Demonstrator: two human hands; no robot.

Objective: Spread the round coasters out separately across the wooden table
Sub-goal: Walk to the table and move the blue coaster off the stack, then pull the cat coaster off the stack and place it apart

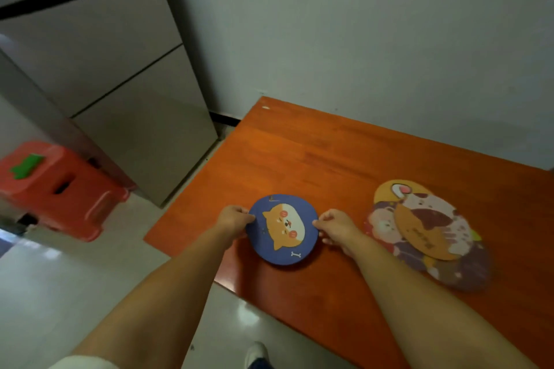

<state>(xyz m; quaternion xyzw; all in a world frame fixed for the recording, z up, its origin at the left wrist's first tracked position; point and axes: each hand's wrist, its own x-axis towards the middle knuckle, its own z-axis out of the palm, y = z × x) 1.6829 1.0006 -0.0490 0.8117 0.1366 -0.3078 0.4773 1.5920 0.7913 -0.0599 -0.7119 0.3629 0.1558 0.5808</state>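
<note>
- Big grey fridge [120, 69] fills the upper left, standing on the floor just off the table's far left corner, well clear of the hands.
- Pale wall [374, 33] runs along the back, with the table's far edge pushed right up to it.
- Wooden table [314, 159], glossy orange-red, sweeps from centre to lower right; its far half lies bare, nothing in the way there.
- Light tiled floor [54, 284] to the left, and a shoe toe [255, 352] peeks in at the bottom edge.
- Red plastic stool [57, 189] sits on the floor at left beside the fridge, with a green patch on its top; well apart from the table.
- Pile of overlapping coasters [431, 234] lies flat on the table's right side: printed cartoon animals, a yellow one poking out at the far end, a plain cork-brown one on top, a purple one at the near end. They overlap, so an exact count is hard to call.
- Blue coaster [283, 229] with an orange dog face sits near the table's left edge, apart from the pile; whether it touches the wood or is just above it, I cannot tell.
- Left hand [233, 219] pinches that blue coaster's left rim, fingers curled in.
- Right hand [337, 226] grips its right rim the same way, sitting between the blue coaster and the pile.
</note>
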